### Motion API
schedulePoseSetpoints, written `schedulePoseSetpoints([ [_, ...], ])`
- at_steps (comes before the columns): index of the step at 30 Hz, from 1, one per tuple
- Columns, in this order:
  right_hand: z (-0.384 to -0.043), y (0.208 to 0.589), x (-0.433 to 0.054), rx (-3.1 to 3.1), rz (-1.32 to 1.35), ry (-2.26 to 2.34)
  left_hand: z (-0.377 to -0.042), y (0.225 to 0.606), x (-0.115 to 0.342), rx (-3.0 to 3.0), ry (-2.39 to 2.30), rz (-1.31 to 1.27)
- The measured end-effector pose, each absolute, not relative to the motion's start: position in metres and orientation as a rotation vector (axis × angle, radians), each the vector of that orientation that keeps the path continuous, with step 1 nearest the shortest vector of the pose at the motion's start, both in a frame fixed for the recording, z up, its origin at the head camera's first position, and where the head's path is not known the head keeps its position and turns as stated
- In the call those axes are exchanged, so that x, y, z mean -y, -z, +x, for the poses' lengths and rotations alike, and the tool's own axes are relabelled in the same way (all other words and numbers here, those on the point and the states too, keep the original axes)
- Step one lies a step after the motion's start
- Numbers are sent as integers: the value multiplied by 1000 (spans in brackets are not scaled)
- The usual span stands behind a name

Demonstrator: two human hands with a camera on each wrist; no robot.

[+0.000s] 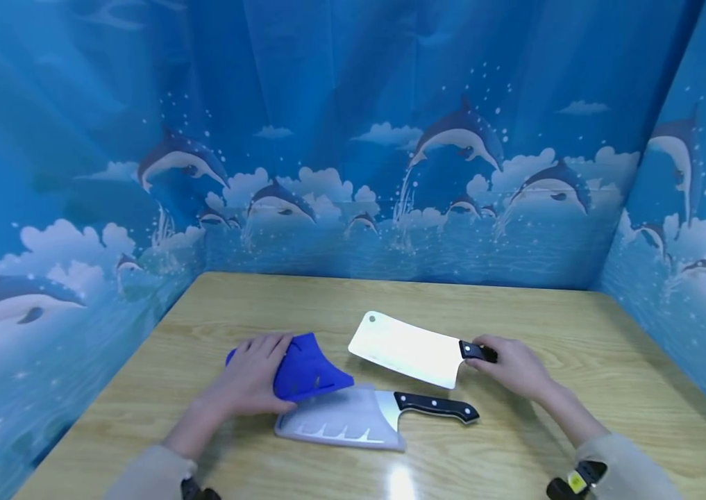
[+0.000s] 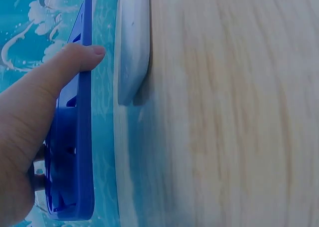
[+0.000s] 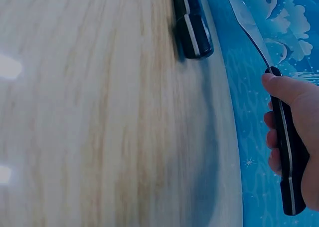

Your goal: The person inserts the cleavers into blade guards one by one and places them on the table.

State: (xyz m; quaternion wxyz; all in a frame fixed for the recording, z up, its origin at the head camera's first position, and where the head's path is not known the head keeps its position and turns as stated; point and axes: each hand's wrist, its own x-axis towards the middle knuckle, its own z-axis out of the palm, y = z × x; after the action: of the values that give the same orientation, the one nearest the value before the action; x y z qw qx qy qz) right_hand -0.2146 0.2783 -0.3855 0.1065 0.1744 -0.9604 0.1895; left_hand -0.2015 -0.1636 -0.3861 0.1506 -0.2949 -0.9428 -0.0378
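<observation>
My left hand [image 1: 251, 380] grips a blue plastic knife sheath [image 1: 310, 368], thumb along its near side in the left wrist view and fingers over its far side. With my right hand [image 1: 511, 366] I hold a cleaver by its black riveted handle [image 3: 290, 162]. Its broad bare blade [image 1: 407, 349] points left, and the rounded corner with a hole is at the far end. Below it in the head view, a second cleaver with a black handle [image 1: 434, 405] lies flat on the table, its blade inside a translucent whitish sheath [image 1: 340, 423]. The blue sheath overlaps that sheath's upper edge in the head view.
The wood-grain table [image 1: 490, 458] spreads under everything. A blue curtain [image 1: 353, 243] printed with dolphins and clouds hangs behind it and on both sides. Black straps with small devices [image 1: 577, 479] sit on my sleeved wrists.
</observation>
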Motion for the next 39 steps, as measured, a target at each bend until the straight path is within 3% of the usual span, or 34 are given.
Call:
schedulePoseSetpoints([
  [39, -203, 377, -260, 2740, 516, -568, -197, 385, 143, 2665, 133, -964],
])
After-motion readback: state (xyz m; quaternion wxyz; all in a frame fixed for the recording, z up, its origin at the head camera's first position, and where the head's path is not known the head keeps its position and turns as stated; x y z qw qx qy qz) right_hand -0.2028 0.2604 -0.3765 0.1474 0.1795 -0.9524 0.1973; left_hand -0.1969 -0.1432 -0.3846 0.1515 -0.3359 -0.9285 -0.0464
